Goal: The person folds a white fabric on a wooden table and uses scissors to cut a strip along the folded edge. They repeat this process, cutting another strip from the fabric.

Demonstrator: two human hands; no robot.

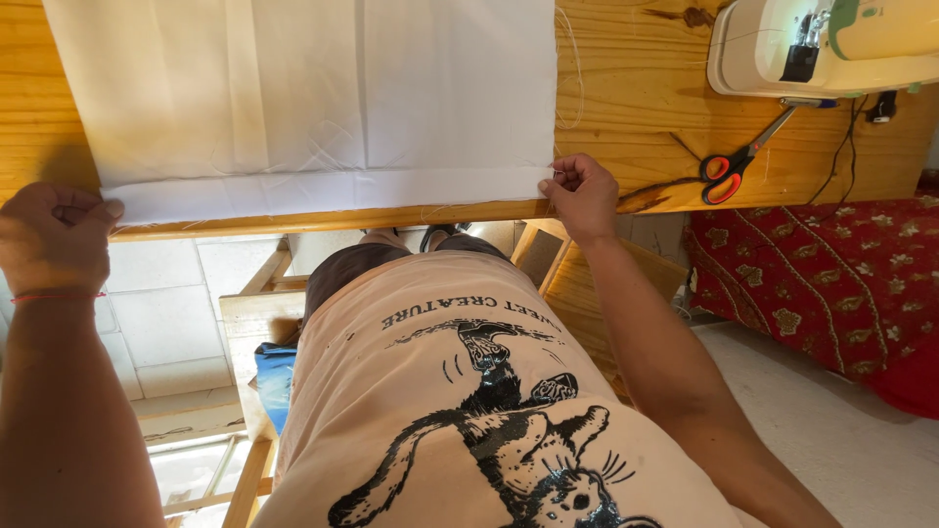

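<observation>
A white cloth (303, 88) lies flat on a wooden table (636, 88), its near edge folded into a hem along the table's front. My left hand (54, 235) pinches the hem's left end at the table edge. My right hand (582, 191) pinches the hem's right corner, with a thin pin or thread end just visible between the fingertips. Both hands hold the folded edge stretched between them.
Orange-handled scissors (734, 166) lie on the table right of my right hand. A cream sewing machine (822, 44) stands at the back right with a cable beside it. A red patterned cloth (831, 284) covers something at the right. A wooden stool frame (259, 332) and floor tiles are below.
</observation>
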